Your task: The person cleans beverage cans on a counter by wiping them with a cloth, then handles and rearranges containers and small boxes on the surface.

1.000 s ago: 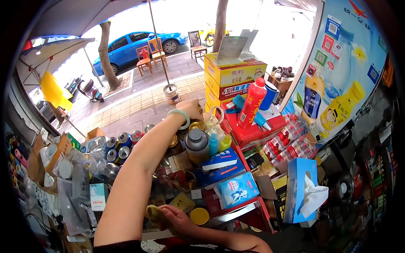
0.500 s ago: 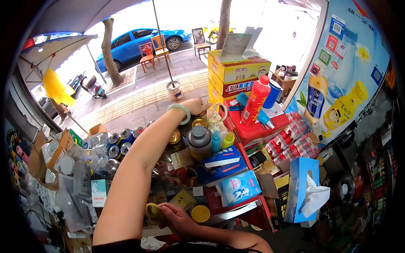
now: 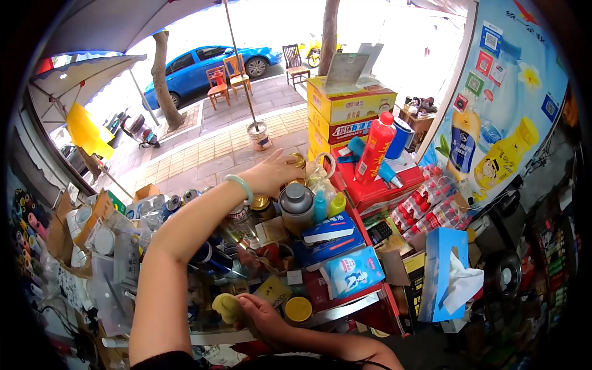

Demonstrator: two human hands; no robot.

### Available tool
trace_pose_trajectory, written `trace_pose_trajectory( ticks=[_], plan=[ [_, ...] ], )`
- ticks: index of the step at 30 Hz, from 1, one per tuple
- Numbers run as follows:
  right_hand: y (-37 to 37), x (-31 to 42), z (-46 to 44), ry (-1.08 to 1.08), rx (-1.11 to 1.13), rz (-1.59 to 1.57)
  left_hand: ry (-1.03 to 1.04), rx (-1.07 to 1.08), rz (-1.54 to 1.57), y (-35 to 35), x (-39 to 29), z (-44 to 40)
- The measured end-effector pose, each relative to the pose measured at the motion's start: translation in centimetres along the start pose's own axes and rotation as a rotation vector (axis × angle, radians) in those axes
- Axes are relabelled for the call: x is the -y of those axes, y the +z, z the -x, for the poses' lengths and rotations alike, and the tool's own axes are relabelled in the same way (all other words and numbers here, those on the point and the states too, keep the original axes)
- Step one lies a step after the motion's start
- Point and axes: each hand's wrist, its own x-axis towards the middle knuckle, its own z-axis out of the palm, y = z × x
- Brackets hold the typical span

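Observation:
My left hand [image 3: 271, 175], with a pale green bangle at the wrist, reaches over the far edge of the crowded display. Its fingers curl around a gold-topped can [image 3: 299, 161]; the grip is partly hidden. Close by stand a grey bottle [image 3: 296, 209] and another gold-topped tin [image 3: 262, 206]. Low in the view, my right hand [image 3: 264, 316] is closed on a crumpled yellow-green cloth [image 3: 227, 307]. A round yellow lid [image 3: 298, 309] lies just right of that hand.
A red bottle [image 3: 375, 148] stands on a red box [image 3: 382, 188] beside stacked yellow boxes [image 3: 351, 106]. A blue tissue box [image 3: 441, 274] is at the right. Cardboard boxes [image 3: 102, 216] and a clear plastic container [image 3: 111, 299] crowd the left.
My left hand has come back slightly left and down, its fingers now at the gold-topped can. More cans and jars show beside the forearm. My right hand stays low, still with the cloth.

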Motion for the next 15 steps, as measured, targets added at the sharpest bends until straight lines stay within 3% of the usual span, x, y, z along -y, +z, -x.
trace_pose_trajectory(
  ticks=[4,7,15],
  plan=[
    [0.4,0.2,0.0,-0.008,0.024,0.008,-0.008,-0.151,-0.212,3.0,0.1,-1.0],
    [0.4,-0.4,0.1,-0.034,0.035,0.015,-0.039,-0.041,-0.16,3.1,0.4,-1.4],
    [-0.5,-1.3,0.1,-0.065,0.045,0.074,-0.014,-0.085,-0.053,2.1,0.8,0.4]
  ],
)
